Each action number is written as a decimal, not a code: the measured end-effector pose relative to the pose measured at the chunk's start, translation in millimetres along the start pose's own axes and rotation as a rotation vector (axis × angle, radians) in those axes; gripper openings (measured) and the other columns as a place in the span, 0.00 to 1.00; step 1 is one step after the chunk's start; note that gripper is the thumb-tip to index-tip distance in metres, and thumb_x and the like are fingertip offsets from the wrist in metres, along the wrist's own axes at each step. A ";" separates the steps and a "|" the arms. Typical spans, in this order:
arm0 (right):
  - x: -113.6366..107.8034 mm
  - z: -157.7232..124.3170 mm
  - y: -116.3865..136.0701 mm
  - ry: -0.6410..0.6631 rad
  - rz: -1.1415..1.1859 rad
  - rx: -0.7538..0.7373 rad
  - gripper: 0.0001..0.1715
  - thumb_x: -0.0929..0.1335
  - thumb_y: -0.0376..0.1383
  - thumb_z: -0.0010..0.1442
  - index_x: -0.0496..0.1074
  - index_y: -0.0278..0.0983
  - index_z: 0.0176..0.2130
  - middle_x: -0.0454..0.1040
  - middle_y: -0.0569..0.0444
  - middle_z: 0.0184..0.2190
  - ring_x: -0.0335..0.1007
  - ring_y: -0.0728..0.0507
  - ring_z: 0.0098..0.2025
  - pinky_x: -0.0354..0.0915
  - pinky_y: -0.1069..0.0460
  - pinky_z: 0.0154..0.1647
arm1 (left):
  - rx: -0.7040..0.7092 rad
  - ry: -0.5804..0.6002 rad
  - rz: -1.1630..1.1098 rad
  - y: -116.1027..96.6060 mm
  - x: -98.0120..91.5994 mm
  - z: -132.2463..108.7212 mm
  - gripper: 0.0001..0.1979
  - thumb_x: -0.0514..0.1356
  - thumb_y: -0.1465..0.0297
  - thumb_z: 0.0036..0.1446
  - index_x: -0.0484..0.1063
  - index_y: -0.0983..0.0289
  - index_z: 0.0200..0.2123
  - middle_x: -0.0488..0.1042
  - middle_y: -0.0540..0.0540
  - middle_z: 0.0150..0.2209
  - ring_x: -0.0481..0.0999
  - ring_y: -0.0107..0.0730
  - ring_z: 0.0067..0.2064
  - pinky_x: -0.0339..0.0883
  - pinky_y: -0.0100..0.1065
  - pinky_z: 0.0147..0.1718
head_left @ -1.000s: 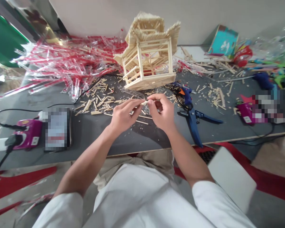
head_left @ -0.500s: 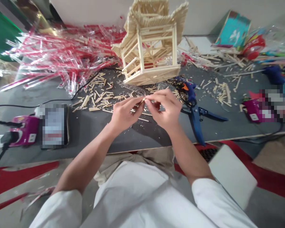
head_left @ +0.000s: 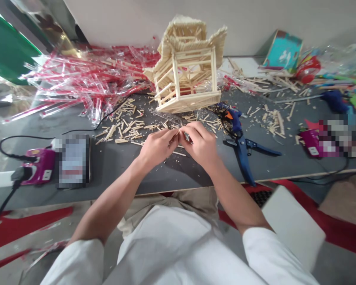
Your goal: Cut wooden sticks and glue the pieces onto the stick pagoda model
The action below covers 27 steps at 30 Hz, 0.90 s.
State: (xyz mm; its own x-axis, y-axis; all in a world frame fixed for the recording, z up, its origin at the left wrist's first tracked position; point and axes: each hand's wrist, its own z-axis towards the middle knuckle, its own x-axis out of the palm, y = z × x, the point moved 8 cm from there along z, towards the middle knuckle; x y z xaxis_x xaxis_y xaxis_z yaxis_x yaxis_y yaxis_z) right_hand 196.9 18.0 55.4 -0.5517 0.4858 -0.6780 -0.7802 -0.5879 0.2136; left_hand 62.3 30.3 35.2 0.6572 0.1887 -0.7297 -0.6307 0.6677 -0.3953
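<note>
My left hand (head_left: 156, 147) and my right hand (head_left: 201, 145) meet over the dark tabletop, fingertips pinched together. Whatever is between them is tiny and mostly covered by the fingers. Just beyond them stands a model house (head_left: 190, 103) built of pale wooden sticks, with a ridged roof and open sides. Short cut stick pieces (head_left: 130, 128) lie scattered left of and behind my hands. To the right of my right hand rests a blue-handled cutter (head_left: 243, 160), its handles spread. Behind the cutter is a blue glue gun (head_left: 236, 123) with an orange trigger.
A heap of red and clear plastic wrappers (head_left: 77, 81) covers the back left. A phone (head_left: 73, 162) lies beside a purple power socket (head_left: 41, 166) with cables. More stick scraps (head_left: 274, 120), a turquoise box (head_left: 284, 51) and another purple socket (head_left: 317, 143) are on the right.
The view has shifted slightly, so the table and model house appear lower. My hands stay pinched together; the small pale bit seen at the fingertips earlier is now mostly hidden.
</note>
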 end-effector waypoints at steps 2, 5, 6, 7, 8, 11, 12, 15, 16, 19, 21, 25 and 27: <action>-0.2 0.0 0.8 -0.008 -0.008 -0.009 0.08 0.66 0.34 0.73 0.77 0.38 0.44 0.81 0.51 0.41 0.79 0.46 0.38 0.71 0.51 0.36 | -0.007 0.017 -0.019 1.0 0.8 0.5 0.11 0.57 0.71 0.71 0.81 0.63 0.47 0.83 0.56 0.37 0.80 0.29 0.34 0.69 0.29 0.34; -0.6 -0.5 1.6 -0.024 -0.007 -0.021 0.08 0.66 0.33 0.73 0.77 0.38 0.44 0.81 0.50 0.41 0.80 0.46 0.39 0.71 0.51 0.36 | -0.027 0.035 -0.046 2.8 1.7 1.4 0.12 0.56 0.69 0.72 0.80 0.63 0.47 0.83 0.56 0.37 0.80 0.30 0.35 0.69 0.29 0.35; -0.2 -0.8 1.4 -0.025 -0.013 -0.018 0.08 0.66 0.33 0.73 0.76 0.38 0.44 0.81 0.50 0.41 0.80 0.46 0.39 0.71 0.51 0.36 | -0.034 0.045 -0.055 3.3 2.1 1.8 0.12 0.56 0.69 0.72 0.80 0.63 0.47 0.83 0.56 0.38 0.80 0.30 0.35 0.69 0.29 0.36; 0.3 -1.1 1.2 -0.023 -0.023 -0.014 0.08 0.66 0.33 0.73 0.76 0.37 0.44 0.81 0.50 0.41 0.80 0.46 0.38 0.70 0.52 0.35 | -0.041 0.060 -0.066 3.7 2.7 2.3 0.12 0.55 0.68 0.73 0.80 0.63 0.47 0.83 0.56 0.38 0.80 0.30 0.36 0.69 0.29 0.36; 1.1 -1.4 1.0 -0.020 -0.037 -0.010 0.08 0.66 0.33 0.74 0.76 0.37 0.44 0.81 0.50 0.41 0.79 0.47 0.37 0.70 0.52 0.35 | -0.048 0.081 -0.080 4.0 3.4 2.8 0.13 0.55 0.68 0.73 0.80 0.63 0.47 0.83 0.56 0.39 0.80 0.30 0.36 0.69 0.29 0.36; 4.3 -2.5 0.7 -0.002 -0.082 0.004 0.08 0.65 0.33 0.74 0.75 0.37 0.44 0.81 0.50 0.41 0.80 0.46 0.38 0.69 0.51 0.33 | -0.069 0.169 -0.131 3.9 5.1 4.7 0.13 0.53 0.68 0.75 0.78 0.63 0.46 0.82 0.56 0.38 0.78 0.29 0.35 0.66 0.29 0.36; 5.8 -2.8 0.1 0.010 -0.091 0.014 0.08 0.65 0.34 0.74 0.75 0.37 0.44 0.82 0.50 0.42 0.80 0.46 0.38 0.68 0.51 0.33 | -0.076 0.197 -0.147 3.6 5.0 5.5 0.13 0.53 0.68 0.75 0.78 0.63 0.45 0.81 0.55 0.37 0.77 0.28 0.34 0.65 0.29 0.35; 9.0 -3.1 -2.8 0.036 -0.088 0.054 0.09 0.65 0.35 0.75 0.75 0.38 0.45 0.82 0.50 0.43 0.80 0.46 0.38 0.68 0.51 0.33 | -0.089 0.233 -0.217 1.9 2.1 8.5 0.12 0.52 0.69 0.74 0.76 0.63 0.42 0.76 0.51 0.32 0.72 0.26 0.30 0.62 0.28 0.33; 9.1 -3.0 -3.5 0.036 -0.081 0.063 0.09 0.65 0.35 0.75 0.75 0.38 0.45 0.82 0.49 0.43 0.80 0.46 0.38 0.69 0.51 0.34 | -0.097 0.235 -0.250 1.7 1.3 9.4 0.12 0.53 0.69 0.74 0.75 0.63 0.41 0.75 0.50 0.30 0.71 0.25 0.29 0.62 0.28 0.33; 6.9 -2.2 -4.2 0.014 -0.063 0.066 0.09 0.64 0.34 0.75 0.75 0.38 0.45 0.82 0.49 0.43 0.80 0.46 0.39 0.70 0.51 0.36 | -0.172 0.252 -0.394 5.8 3.8 9.8 0.12 0.54 0.68 0.73 0.75 0.63 0.38 0.75 0.49 0.30 0.75 0.25 0.31 0.65 0.26 0.33; 4.8 -1.5 -3.6 -0.005 -0.058 0.058 0.09 0.65 0.34 0.74 0.75 0.38 0.44 0.81 0.49 0.42 0.80 0.46 0.38 0.70 0.51 0.36 | -0.258 0.285 -0.523 10.7 9.9 7.4 0.13 0.55 0.66 0.72 0.75 0.63 0.37 0.76 0.50 0.32 0.81 0.28 0.34 0.69 0.25 0.33; 4.5 -1.0 -2.6 -0.002 -0.059 0.053 0.08 0.65 0.33 0.73 0.75 0.37 0.43 0.80 0.50 0.41 0.79 0.46 0.37 0.69 0.52 0.35 | -0.373 0.328 -0.713 14.8 18.4 3.2 0.14 0.56 0.63 0.71 0.76 0.64 0.37 0.77 0.50 0.36 0.85 0.33 0.37 0.79 0.27 0.37; 4.5 -1.1 -2.8 0.000 -0.056 0.057 0.08 0.65 0.33 0.73 0.75 0.37 0.43 0.80 0.50 0.41 0.79 0.46 0.38 0.70 0.52 0.35 | -0.369 0.331 -0.716 13.5 18.2 3.6 0.13 0.56 0.63 0.71 0.77 0.64 0.38 0.77 0.50 0.35 0.85 0.32 0.36 0.80 0.28 0.37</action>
State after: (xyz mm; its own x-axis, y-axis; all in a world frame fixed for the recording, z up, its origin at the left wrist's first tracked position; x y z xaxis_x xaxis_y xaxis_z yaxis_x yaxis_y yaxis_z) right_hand 196.9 21.2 51.0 -0.5065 0.5167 -0.6903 -0.8253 -0.5223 0.2146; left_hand 67.2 45.3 18.6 0.8292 -0.4449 -0.3384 -0.2427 0.2588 -0.9349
